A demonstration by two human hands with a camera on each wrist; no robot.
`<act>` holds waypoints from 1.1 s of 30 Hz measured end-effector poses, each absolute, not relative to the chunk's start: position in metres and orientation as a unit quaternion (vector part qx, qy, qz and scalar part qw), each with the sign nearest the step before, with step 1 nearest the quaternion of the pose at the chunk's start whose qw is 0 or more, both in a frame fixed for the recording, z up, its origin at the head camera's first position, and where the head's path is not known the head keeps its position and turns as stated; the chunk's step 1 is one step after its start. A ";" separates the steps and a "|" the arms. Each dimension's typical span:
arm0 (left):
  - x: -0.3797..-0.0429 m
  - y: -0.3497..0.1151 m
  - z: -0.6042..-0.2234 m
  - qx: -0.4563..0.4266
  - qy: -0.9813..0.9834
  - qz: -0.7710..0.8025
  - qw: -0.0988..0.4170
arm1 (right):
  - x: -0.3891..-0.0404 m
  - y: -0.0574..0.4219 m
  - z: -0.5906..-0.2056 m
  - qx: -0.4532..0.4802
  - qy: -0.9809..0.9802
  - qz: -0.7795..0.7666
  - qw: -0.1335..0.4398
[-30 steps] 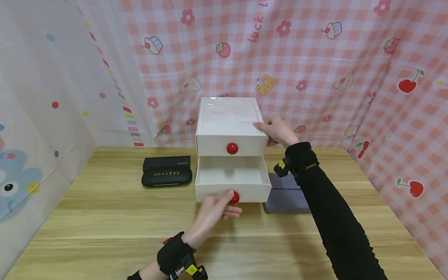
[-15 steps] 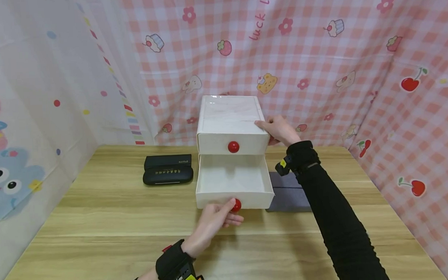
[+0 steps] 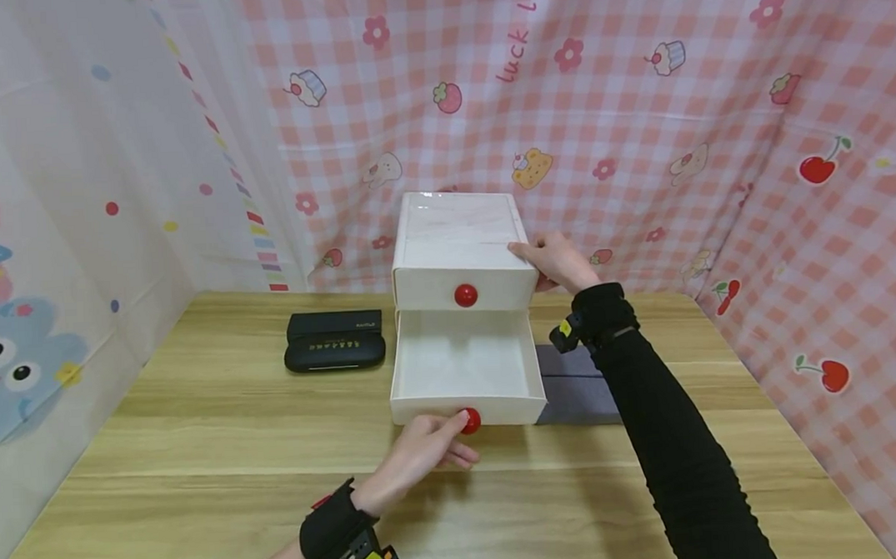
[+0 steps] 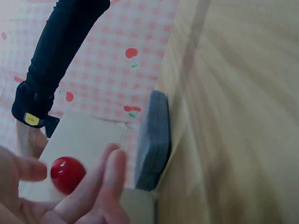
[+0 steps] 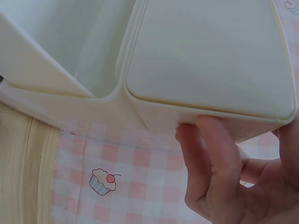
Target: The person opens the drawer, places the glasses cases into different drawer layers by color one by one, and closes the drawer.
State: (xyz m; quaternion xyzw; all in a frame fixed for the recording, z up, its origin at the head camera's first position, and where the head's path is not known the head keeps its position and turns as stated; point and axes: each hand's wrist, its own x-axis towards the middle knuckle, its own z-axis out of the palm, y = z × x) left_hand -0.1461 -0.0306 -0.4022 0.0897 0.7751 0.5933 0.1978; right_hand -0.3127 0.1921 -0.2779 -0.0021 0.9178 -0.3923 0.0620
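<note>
A white two-drawer box (image 3: pixel 461 229) stands on the table, its upper drawer front (image 3: pixel 428 289) closed. Its lower drawer (image 3: pixel 467 370) is pulled well out, with the white floor showing. My left hand (image 3: pixel 418 452) pinches that drawer's red knob (image 3: pixel 470 421) at the front, thumb on its left side. In the left wrist view the red knob (image 4: pixel 68 175) appears between thumb and fingers. My right hand (image 3: pixel 560 262) grips the box's upper right edge, thumb on top. Its fingers (image 5: pixel 217 154) press the side wall in the right wrist view.
A black glasses case (image 3: pixel 334 341) lies left of the box. To the right is a flat grey case (image 3: pixel 579 399), partly behind the drawer and right arm. A pink checked curtain (image 3: pixel 487 136) hangs behind the wooden table (image 3: pixel 200 457).
My left hand has drawn the lower drawer further out, toward the front of the table. The right hand stays at the box's top edge, and the box has not moved visibly.
</note>
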 end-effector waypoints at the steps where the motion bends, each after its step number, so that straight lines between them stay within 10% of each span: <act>1: -0.146 -0.031 -0.401 0.097 0.785 0.578 0.201 | -0.313 0.192 -0.278 -0.001 0.918 -0.392 0.062; 15: -0.158 -0.065 -0.356 0.332 0.803 0.475 0.137 | -0.312 0.193 -0.278 -0.006 0.916 -0.397 0.062; 27: -0.218 -0.115 -0.362 0.217 0.879 0.372 -0.205 | -0.312 0.193 -0.277 0.001 0.915 -0.397 0.066; 33: -0.253 -0.135 -0.389 0.169 0.956 0.147 -0.188 | -0.312 0.193 -0.278 0.001 0.915 -0.398 0.064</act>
